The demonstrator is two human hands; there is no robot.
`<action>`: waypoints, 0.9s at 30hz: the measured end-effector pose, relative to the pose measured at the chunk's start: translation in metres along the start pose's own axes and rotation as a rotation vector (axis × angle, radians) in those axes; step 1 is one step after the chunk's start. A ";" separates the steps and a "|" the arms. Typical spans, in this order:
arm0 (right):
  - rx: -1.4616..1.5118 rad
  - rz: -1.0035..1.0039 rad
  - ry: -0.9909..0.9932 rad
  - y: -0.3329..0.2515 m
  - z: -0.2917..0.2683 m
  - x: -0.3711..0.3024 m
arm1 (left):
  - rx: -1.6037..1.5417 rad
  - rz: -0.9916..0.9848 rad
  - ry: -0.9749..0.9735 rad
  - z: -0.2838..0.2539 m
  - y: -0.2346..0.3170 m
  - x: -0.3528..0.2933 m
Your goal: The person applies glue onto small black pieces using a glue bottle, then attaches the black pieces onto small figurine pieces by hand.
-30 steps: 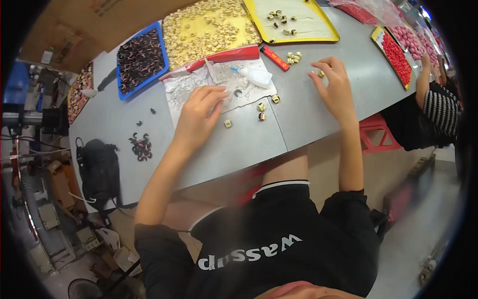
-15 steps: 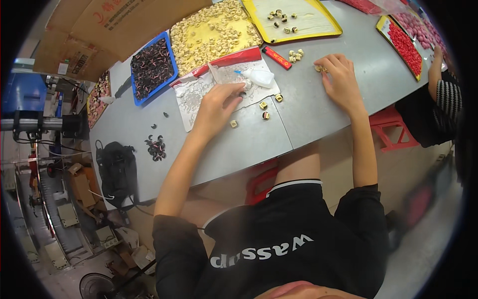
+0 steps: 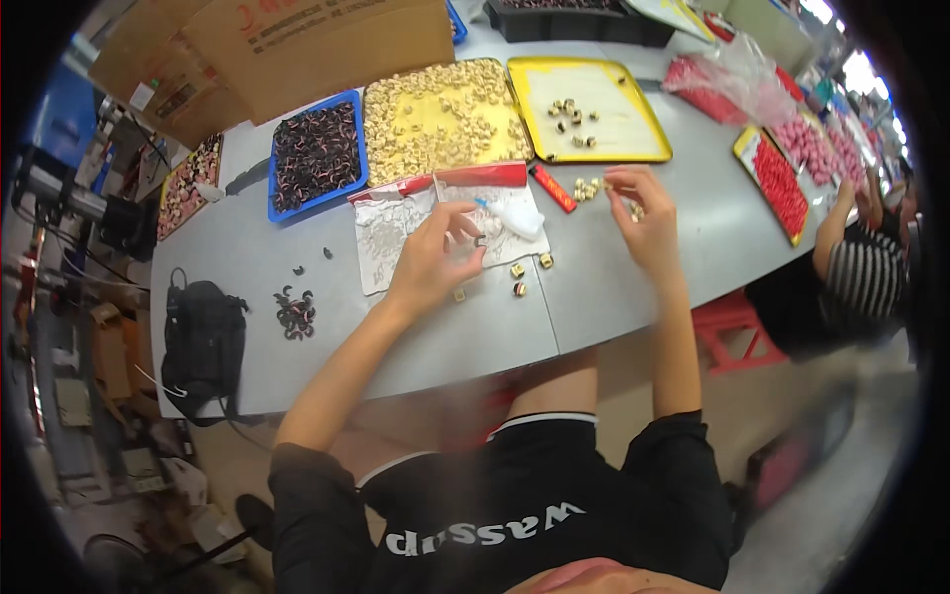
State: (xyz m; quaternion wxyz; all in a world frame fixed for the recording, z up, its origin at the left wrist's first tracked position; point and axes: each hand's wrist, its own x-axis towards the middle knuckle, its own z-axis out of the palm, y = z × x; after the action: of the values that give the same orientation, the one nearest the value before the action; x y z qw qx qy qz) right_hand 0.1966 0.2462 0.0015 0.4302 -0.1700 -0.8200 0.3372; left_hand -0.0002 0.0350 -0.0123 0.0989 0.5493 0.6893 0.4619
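Nearest the body, four small beige pieces (image 3: pixel 515 277) lie loose on the grey worktop (image 3: pixel 426 346), at about five o'clock from the left hand (image 3: pixel 432 259) and eight o'clock from the right hand (image 3: pixel 645 220); the left hand is the nearer of the two. The left hand hovers over the clear plastic bags (image 3: pixel 435 230), fingers curled, thumb and forefinger pinching what looks like one small piece, though motion blur makes that uncertain. The right hand is loosely curled, fingertips pinching a small beige piece beside a little cluster of the same (image 3: pixel 588 187), at its ten o'clock. A red stick-shaped tool (image 3: pixel 552 187) lies between the hands, its long axis running from ten to four o'clock. Farther off stand two yellow trays: one (image 3: pixel 442 119) heaped with beige pieces, one (image 3: pixel 614 129) holding about ten. At eleven o'clock a blue tray (image 3: pixel 317 153) holds dark curved parts.
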 end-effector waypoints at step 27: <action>0.847 0.484 -0.621 -0.050 0.115 0.016 | -0.074 0.419 0.481 -0.017 -0.032 -0.013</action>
State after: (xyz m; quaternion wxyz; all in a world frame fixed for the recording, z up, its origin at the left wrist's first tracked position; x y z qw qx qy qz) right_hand 0.0936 0.1728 0.0001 0.1107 -0.0587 -0.6390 0.7590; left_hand -0.0276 0.0161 -0.0309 -0.1441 0.5505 0.5476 0.6134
